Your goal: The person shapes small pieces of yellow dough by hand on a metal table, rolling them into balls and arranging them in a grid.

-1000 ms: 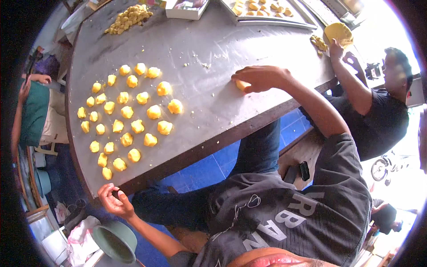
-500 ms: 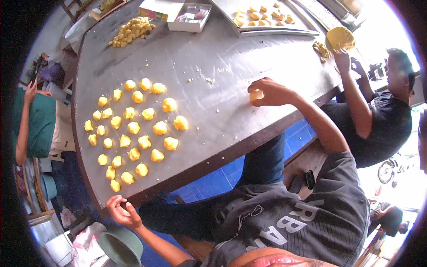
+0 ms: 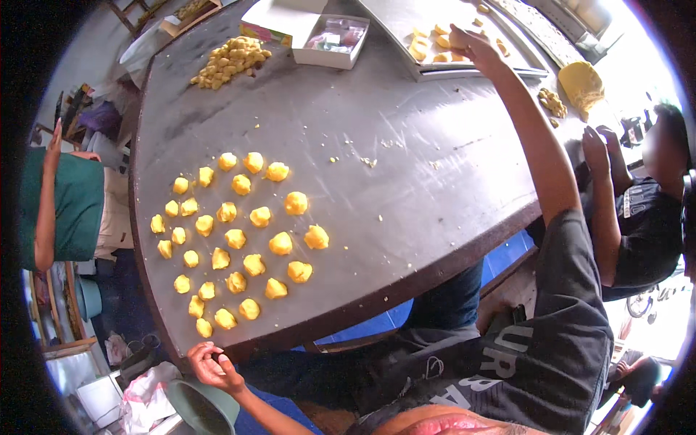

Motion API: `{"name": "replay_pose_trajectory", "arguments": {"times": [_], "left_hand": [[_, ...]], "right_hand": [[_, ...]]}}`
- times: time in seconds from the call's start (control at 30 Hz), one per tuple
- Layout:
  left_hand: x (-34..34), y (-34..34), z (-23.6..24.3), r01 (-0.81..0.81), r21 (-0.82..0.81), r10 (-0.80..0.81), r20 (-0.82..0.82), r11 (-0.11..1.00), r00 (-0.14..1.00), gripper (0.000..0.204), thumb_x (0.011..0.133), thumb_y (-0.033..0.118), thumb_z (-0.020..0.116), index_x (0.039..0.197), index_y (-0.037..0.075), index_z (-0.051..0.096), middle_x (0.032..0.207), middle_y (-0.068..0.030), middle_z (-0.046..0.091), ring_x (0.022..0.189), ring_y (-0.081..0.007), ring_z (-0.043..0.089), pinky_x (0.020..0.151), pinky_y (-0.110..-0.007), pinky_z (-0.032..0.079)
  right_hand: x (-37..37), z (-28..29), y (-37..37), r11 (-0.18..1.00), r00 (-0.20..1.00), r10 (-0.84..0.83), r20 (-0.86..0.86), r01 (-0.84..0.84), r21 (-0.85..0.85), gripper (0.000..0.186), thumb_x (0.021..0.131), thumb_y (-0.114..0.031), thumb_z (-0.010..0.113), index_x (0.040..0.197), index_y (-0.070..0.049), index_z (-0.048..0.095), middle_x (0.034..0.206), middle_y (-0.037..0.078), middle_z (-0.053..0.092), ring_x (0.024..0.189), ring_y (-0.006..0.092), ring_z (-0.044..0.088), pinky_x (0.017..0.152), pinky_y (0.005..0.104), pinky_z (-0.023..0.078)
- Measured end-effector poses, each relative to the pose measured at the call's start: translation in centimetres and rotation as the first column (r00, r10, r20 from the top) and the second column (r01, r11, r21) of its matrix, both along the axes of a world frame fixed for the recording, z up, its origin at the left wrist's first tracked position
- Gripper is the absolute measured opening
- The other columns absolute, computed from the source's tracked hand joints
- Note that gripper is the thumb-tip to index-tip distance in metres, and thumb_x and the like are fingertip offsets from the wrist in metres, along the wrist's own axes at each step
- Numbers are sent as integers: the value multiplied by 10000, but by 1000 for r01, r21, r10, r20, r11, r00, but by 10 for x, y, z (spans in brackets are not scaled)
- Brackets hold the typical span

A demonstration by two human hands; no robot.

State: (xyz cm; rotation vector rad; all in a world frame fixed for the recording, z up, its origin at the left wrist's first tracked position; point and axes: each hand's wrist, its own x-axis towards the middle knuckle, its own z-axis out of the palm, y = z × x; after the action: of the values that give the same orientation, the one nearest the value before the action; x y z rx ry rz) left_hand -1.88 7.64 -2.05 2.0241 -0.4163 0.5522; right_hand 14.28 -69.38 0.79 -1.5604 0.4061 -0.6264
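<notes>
My right hand [image 3: 471,45] reaches over a metal tray [image 3: 415,69] at the back right, fingers bent round a yellow dough piece, partly hidden, among several shaped pieces [image 3: 442,29]. My left hand [image 3: 216,366] is at the table's near-left corner, fingers curled, their contents unclear. Beside it, rows of rough yellow dough lumps [image 3: 254,264] lie spread on the grey tabletop [image 3: 377,159]. A heap of smaller dough balls [image 3: 228,61] sits at the back left.
An open white box [image 3: 326,54] holds small packets. A co-worker [image 3: 645,225] sits at right near a yellow bowl [image 3: 580,87]; another person [image 3: 65,203] stands at left. A green basin [image 3: 203,406] is below the near-left corner.
My right hand has moved from the middle right of the table up to the tray with the piece. The co-worker's hands have moved down from the yellow bowl. The view has shifted.
</notes>
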Motion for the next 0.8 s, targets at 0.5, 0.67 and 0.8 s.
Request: {"name": "replay_pose_trajectory", "arguments": {"times": [0.5, 0.67, 0.8], "left_hand": [[-10, 5, 8, -69, -18, 69, -7, 997, 998, 407, 779, 335, 600, 924, -30, 492, 901, -126, 442, 778, -191, 462, 578, -267, 427], [0, 0, -10, -55, -93, 65, 104, 994, 992, 437, 791, 385, 606, 887, -36, 538, 876, -135, 492, 736, -204, 476, 575, -272, 425], [7, -4, -15, -1, -54, 6, 92, 999, 996, 468, 785, 411, 635, 917, -29, 545, 920, -121, 511, 728, -188, 487, 615, -284, 428]], "right_hand": [[72, 84, 112, 493, 946, -297, -132, 34, -869, 315, 903, -337, 489, 951, -67, 644, 913, 114, 624, 769, 215, 573, 731, 364, 457], [57, 175, 148, 76, 923, 195, -332, -351, -933, 266, 896, -277, 493, 890, -76, 667, 888, 109, 632, 751, 216, 598, 725, 369, 473], [72, 126, 210, 234, 773, 283, -568, -630, -741, 335, 923, -234, 498, 1208, -60, 515, 1129, 151, 572, 964, 230, 563, 886, 355, 446]]}}
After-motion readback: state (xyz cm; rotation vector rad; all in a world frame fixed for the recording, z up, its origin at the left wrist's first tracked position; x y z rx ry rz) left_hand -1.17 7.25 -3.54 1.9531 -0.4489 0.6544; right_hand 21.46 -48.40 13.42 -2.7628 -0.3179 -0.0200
